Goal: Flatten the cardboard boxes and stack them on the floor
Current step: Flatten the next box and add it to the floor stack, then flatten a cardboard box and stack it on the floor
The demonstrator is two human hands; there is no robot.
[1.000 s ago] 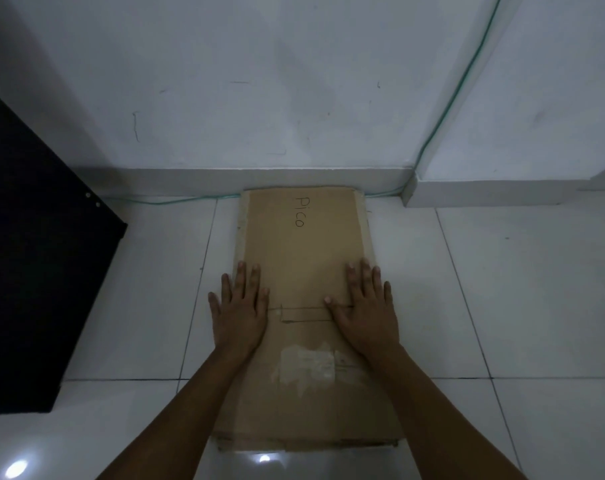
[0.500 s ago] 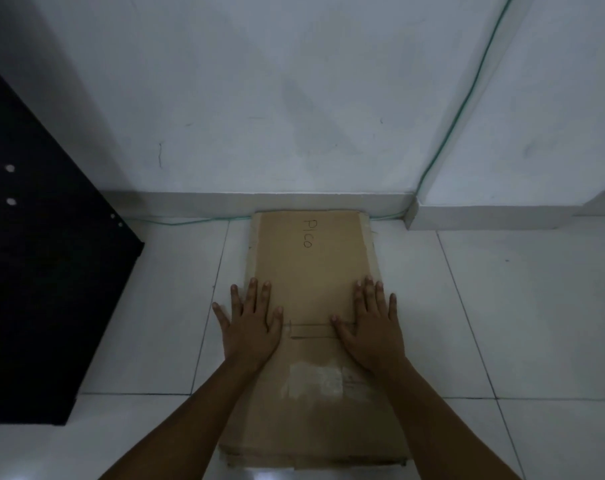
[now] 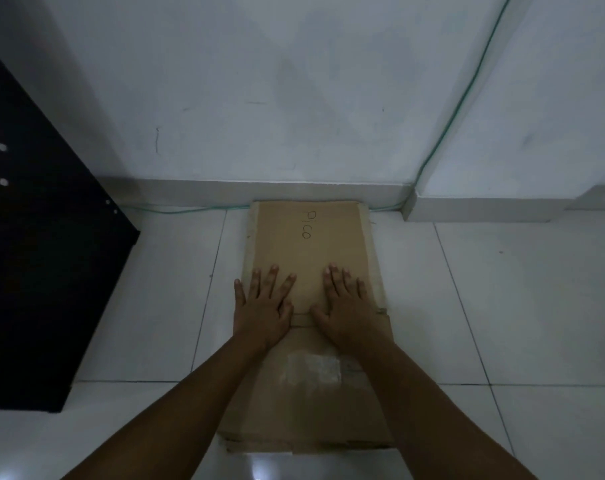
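Flattened cardboard box [image 3: 308,258] lying flat on white tiled floor [image 3: 502,306], long axis running away from the viewer, far end close against the skirting [image 3: 225,190] at the foot of the white wall [image 3: 294,81]. Brown, plain upper face. Handwritten "Pico" [image 3: 307,224] in dark ink near the far end, letters turned sideways. Pale torn patch of tape or label residue [image 3: 313,368] on the nearer half. Crosswise crease or flap seam visible between the two thumbs. Lighter strips showing along both long sides at the far half, suggesting a second layer beneath; exact count of layers cannot be told. Near edge ragged, with stacked layer edges visible.

Left hand [image 3: 263,306] pressed palm down on the left part of the cardboard, fingers [image 3: 271,278] straight and spread apart, little finger reaching over the left edge. Right hand [image 3: 346,303] pressed palm down on the right part, fingers [image 3: 334,278] straight and held closer together, thumb pointing inward. Nothing gripped by either hand. Thumbs near each other, not touching.

Black panel [image 3: 34,271] with small pale screw points standing on the floor to the left, well apart from the cardboard. Green cable [image 3: 446,129] running down the wall corner and along the skirting behind the far end.
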